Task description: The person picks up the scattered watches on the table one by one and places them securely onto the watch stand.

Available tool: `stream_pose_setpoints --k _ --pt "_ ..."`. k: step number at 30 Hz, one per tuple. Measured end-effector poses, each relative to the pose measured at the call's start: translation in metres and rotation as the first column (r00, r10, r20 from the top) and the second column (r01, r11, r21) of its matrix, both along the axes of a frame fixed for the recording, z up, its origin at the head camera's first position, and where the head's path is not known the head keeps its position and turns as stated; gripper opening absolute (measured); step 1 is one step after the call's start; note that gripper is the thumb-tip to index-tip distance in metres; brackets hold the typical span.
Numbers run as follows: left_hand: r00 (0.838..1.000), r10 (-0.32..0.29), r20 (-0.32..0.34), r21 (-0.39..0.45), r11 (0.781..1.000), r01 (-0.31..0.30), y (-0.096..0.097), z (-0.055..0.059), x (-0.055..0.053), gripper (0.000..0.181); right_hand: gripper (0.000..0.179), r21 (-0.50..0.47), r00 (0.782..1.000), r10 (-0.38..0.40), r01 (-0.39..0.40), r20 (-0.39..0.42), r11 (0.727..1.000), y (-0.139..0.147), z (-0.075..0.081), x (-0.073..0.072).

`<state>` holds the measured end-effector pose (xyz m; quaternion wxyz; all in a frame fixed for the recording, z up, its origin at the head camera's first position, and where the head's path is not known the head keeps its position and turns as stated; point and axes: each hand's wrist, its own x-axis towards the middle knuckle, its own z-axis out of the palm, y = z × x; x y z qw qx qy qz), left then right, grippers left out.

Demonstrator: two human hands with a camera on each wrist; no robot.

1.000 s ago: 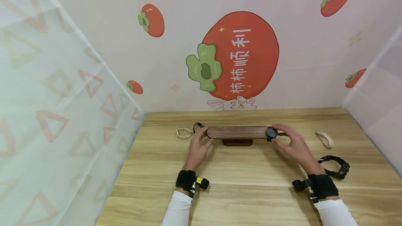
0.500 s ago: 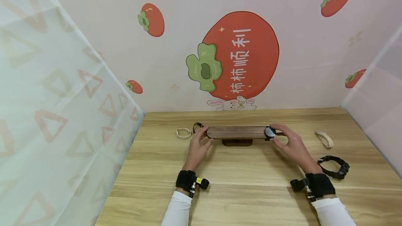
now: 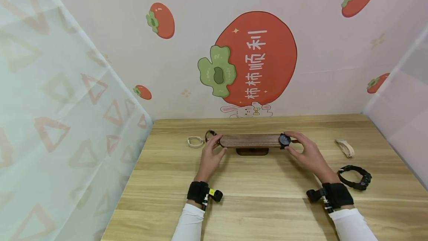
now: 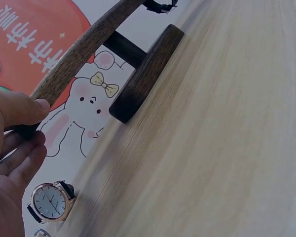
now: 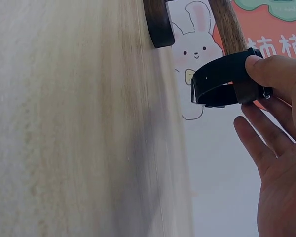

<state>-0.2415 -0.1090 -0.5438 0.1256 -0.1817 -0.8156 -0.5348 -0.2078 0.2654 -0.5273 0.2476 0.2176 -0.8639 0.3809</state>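
A dark wooden T-shaped watch stand has a long horizontal bar (image 3: 250,141) on a short post above a base (image 4: 147,74). My left hand (image 3: 210,161) grips the bar's left end between thumb and fingers. At the other end, a black watch (image 3: 285,140) with a dark round dial sits around the bar. My right hand (image 3: 309,156) pinches that watch between thumb and fingers. Its strap (image 5: 222,74) forms a loop below the bar in the right wrist view. The post is mostly hidden in the head view.
Behind my left hand lie a cream watch (image 3: 195,142) and a dark-strapped watch (image 4: 50,201) with a white dial. To the right on the wooden table (image 3: 260,211) are a beige watch (image 3: 346,148) and a chunky black watch (image 3: 356,177). A patterned wall closes off the back.
My right hand has moved slightly left, sliding the black watch a little further in along the bar. The left hand has kept its grip on the left end.
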Motion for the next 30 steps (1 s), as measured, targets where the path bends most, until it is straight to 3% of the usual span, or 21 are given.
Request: stream_pose_setpoints --k 19,30 --pt "1.0 -0.002 -0.003 0.004 1.0 0.002 0.0 0.0 0.0 0.056 0.061 0.007 0.999 0.008 -0.008 0.032 1.0 -0.01 0.001 -0.004" --pt "1.0 -0.002 -0.006 -0.005 1.0 0.002 0.0 0.0 0.0 0.056 0.059 -0.005 1.0 0.01 -0.01 -0.003 1.0 -0.017 -0.001 -0.01"
